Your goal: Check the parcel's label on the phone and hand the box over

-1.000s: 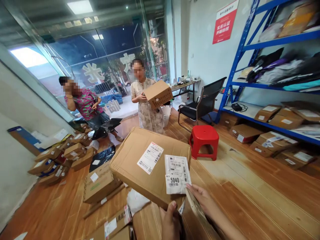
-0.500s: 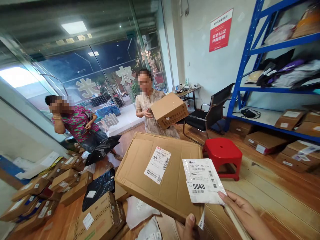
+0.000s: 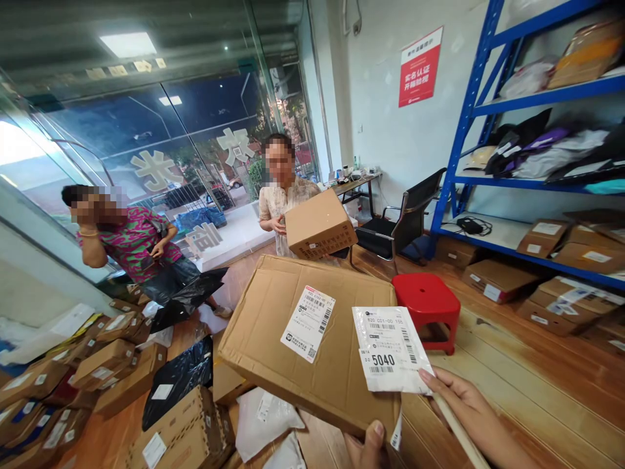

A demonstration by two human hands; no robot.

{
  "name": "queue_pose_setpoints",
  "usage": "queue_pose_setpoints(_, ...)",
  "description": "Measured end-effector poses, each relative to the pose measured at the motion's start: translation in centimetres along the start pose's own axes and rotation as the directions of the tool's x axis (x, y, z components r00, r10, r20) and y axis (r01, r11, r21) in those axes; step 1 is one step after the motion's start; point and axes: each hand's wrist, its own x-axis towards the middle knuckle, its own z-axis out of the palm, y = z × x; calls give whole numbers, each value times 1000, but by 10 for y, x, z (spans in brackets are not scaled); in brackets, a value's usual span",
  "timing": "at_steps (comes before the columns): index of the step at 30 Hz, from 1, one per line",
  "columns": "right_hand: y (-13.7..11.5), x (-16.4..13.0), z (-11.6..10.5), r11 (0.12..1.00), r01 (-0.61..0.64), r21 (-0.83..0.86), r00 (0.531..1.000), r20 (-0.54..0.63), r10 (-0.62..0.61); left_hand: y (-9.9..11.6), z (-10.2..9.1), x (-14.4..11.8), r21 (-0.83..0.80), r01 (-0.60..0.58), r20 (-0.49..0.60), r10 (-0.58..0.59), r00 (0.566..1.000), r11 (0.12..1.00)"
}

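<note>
Item, far left: brown parcels [image 3: 105, 361], heaped on the floor, many labelled.
Item: one person [image 3: 139, 244] in a patterned shirt, standing behind the heap.
Item: black bag [image 3: 180, 384], white label, on the floor.
Item: dotted box [image 3: 188, 423], labelled, at the lower edge of view.
Item: white bag [image 3: 266, 420], beside the dotted box.
Item: flat box [image 3: 342, 312], brown, held up and tilted at centre, its label [image 3: 307, 324] facing the wearer. The far end reaches well past the grip; fingers spread beneath would probably stop it dipping.
Item: second person [image 3: 283, 202], beyond the flat box, holding a carton [image 3: 319, 225].
Item: left hand [image 3: 368, 446], clamped on the flat box's near edge, thumb on top, fingers largely hidden. Thumb well placed, off the label.
Item: white packet [image 3: 390, 352], before the flat box's right end, printed 5040; whether the two touch, cannot tell. Looks floppy; a corner pinch suits it, leaving the print uncovered.
Item: red stool [image 3: 424, 306], beyond the packet.
Item: right hand [image 3: 461, 397], thumb and finger together on the white packet's lower right corner. Pale slim thing [image 3: 458, 426] just below; whether held, cannot tell. A steady wrist advisable against slipping.
Item, far right: blue shelves [image 3: 551, 96], loaded with parcels and bags.
</note>
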Motion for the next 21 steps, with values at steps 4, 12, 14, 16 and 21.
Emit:
queue_pose_setpoints(4,-3,0,1,998,43,35,999,-11,-42,-3,-2,1,6,-8,-2,8,1000,1000)
queue_pose_setpoints(12,-21,-11,9,974,183,-133,981,-39,-190,8,-2,-1,41,21,-37,-19,999,999)
queue_pose_setpoints(14,-26,-16,13,962,223,-158,973,-17,-229,12,-3,-1,22,27,-47,-26,999,999)
queue_pose_setpoints(16,-29,-19,17,952,258,-166,965,12,-260,13,-5,1,39,27,-63,-24,998,999)
queue_pose_setpoints(21,-33,-24,25,941,303,-150,953,50,-299,11,-15,6,97,31,-43,-27,999,995)
